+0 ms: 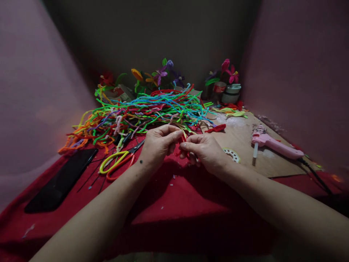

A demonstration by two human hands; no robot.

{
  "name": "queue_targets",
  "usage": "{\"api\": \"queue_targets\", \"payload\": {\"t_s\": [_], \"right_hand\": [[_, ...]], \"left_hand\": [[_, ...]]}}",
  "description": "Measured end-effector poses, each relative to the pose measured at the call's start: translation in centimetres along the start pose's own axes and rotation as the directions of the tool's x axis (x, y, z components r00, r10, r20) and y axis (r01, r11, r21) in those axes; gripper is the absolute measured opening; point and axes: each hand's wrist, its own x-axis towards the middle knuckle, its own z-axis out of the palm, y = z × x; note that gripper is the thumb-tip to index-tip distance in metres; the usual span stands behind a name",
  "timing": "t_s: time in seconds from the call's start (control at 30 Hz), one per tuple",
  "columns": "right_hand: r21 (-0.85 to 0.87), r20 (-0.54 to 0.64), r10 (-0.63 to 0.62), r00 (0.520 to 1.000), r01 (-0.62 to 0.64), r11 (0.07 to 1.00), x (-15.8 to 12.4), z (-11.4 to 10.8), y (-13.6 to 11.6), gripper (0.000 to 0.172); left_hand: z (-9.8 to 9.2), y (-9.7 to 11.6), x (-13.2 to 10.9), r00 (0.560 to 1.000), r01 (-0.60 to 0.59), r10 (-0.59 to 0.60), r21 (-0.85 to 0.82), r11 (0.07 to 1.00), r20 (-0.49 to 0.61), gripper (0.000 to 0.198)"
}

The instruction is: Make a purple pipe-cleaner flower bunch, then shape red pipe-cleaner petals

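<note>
My left hand (159,143) and my right hand (207,150) meet above the front of the red cloth, fingertips almost touching. Both pinch a small piece of red pipe cleaner (184,138), mostly hidden by the fingers. Right behind them spreads a big tangled heap of pipe cleaners (152,107) in green, blue, orange, red and other colours. Beside my left wrist lie scissors (120,165) with yellow and orange handles. To the right of my right hand, a finished-looking red fuzzy piece (216,128) rests on a brown board (240,134).
A pink glue gun (280,145) lies on the board, its cord trailing right. Partly behind my right wrist is a white tape roll (231,154). A black phone (62,182) and thin dark sticks lie left. Fuzzy flowers (160,74) and a lidded jar (231,93) stand behind.
</note>
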Motion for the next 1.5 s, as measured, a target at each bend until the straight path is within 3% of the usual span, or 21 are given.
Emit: {"api": "queue_targets", "payload": {"t_s": [0.13, 0.2, 0.33, 0.43, 0.53, 0.7, 0.87, 0.97, 1.07, 1.23, 1.37, 1.5], "right_hand": [[0.021, 0.05, 0.03, 0.998, -0.031, 0.999, 0.0, 0.0, -0.1, 0.018], [0.02, 0.06, 0.037, 0.998, -0.038, 0.999, 0.0, 0.0, 0.0, 0.018], [0.0, 0.07, 0.043, 0.997, -0.043, 0.999, 0.1, -0.3, 0.0, 0.018], [-0.012, 0.086, 0.044, 0.995, -0.043, 0.999, 0.1, -0.5, 0.0, 0.018], [-0.03, 0.107, 0.04, 0.993, -0.037, 0.999, 0.0, -0.6, -0.1, 0.018], [-0.031, 0.115, 0.045, 0.992, -0.041, 0.999, -0.4, -0.6, -0.4, 0.017], [-0.059, 0.131, 0.041, 0.991, -0.033, 0.998, -0.7, -0.6, -0.8, 0.019], [-0.046, 0.15, 0.06, 0.987, -0.054, 0.997, -0.7, -0.5, -0.9, 0.02], [-0.032, 0.155, 0.07, 0.985, -0.066, 0.997, -0.4, -0.5, -0.7, 0.021], [-0.02, 0.177, 0.055, 0.983, -0.052, 0.998, -0.1, -0.7, -0.1, 0.022], [0.008, 0.182, 0.042, 0.982, -0.044, 0.999, -0.2, -0.8, 0.0, 0.021], [-0.029, 0.19, 0.064, 0.98, -0.06, 0.998, -0.4, -0.8, -0.4, 0.02]], "left_hand": [[0.0, 0.0, -0.1, 0.972, -0.176, 0.211, 0.268, 0.947, -0.106, 0.01], [0.1, 0.0, -0.1, 0.965, -0.193, 0.238, 0.324, 0.926, -0.106, 0.01], [-0.8, 0.4, 0.3, 0.997, -0.065, 0.056, 0.154, 0.986, 0.062, 0.011], [-1.9, 0.9, 0.8, 0.98, -0.031, 0.018, 0.065, 0.997, 0.199, 0.012], [-2.9, 1.3, 0.9, 0.95, -0.035, 0.005, 0.09, 0.995, 0.312, 0.014], [-3.3, 1.6, 0.9, 0.931, -0.064, -0.001, 0.168, 0.984, 0.364, 0.015], [-3.2, 1.9, 0.8, 0.909, -0.019, -0.064, 0.195, 0.981, 0.412, 0.011], [-2.8, 2.1, 0.6, 0.924, 0.021, -0.099, 0.208, 0.978, 0.37, 0.01], [-1.9, 1.9, 0.2, 0.961, 0.048, -0.1, 0.2, 0.979, 0.257, 0.011], [-1.0, 1.3, 0.0, 0.996, -0.045, 0.02, 0.287, 0.957, 0.091, 0.011], [-1.5, 1.3, 0.3, 0.973, 0.138, -0.155, 0.104, 0.985, 0.169, 0.013], [-2.0, 1.4, 0.6, 0.929, 0.296, -0.275, -0.055, 0.953, 0.247, 0.016]]}}
